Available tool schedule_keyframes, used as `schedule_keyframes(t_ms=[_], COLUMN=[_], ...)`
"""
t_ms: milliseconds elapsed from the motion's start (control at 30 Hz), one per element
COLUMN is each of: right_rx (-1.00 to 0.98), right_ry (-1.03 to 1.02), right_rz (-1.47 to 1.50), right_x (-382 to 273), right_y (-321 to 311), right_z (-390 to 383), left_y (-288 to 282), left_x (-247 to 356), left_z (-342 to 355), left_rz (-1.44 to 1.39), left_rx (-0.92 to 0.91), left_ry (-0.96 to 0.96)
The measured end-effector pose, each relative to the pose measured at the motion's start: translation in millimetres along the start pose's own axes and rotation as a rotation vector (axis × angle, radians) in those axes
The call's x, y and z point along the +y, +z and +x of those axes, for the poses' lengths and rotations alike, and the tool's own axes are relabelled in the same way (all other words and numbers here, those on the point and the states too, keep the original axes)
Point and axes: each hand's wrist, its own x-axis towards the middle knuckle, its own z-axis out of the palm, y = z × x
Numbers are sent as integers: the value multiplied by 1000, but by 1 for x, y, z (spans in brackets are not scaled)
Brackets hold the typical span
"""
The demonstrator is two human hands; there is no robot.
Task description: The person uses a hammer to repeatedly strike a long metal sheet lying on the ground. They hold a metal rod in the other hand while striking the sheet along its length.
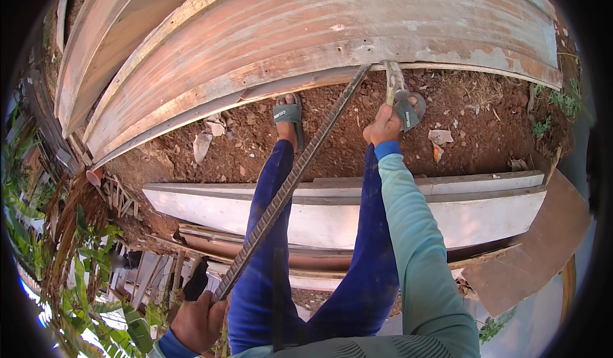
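Head view: you stand with legs apart on reddish soil (479, 142), wearing blue trousers (262, 256) and dark green sandals (288, 114). Your left hand (199, 323), at the near left, grasps the near end of a long ribbed metal bar (274, 212), its fingers closed around it. The bar slants across your left leg toward the far right, and its far end lies at the near edge of a large, worn wooden panel (345, 32). Your right hand (385, 125), farther off and beside the right sandal, grips a hammer (393, 77) by the handle. The hammer's head stands at the same panel edge, just right of the bar's tip; whether either tool reaches beneath the edge you cannot tell. A second panel (105, 51) lies at the far left. Nearer than your feet, pale boards (325, 220) run left to right behind your legs. A brown sheet (536, 243) leans at the near right, and green leaves (83, 275) fill the near left. Pale fragments (202, 147) dot the soil between panel and boards.
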Motion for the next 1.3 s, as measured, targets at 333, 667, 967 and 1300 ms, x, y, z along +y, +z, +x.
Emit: schedule_keyframes(t_ms=[333, 667, 967, 1300], right_rx=[-142, -138, -72, -107], right_ry=[-136, 391, 84, -186], right_rz=[-54, -145, -34, 48], right_x=[12, -140, -42, 38], right_y=[-19, -39, -9, -1], right_z=[28, 2, 4, 30], left_y=[51, 7, 5, -75], left_x=[8, 11, 11, -14], left_z=[-7, -4, -4, 10], left_rz=[-154, -14, -3, 89], left_rx=[-118, -164, -154, -131], left_ry=[-156, -267, -258, -208])
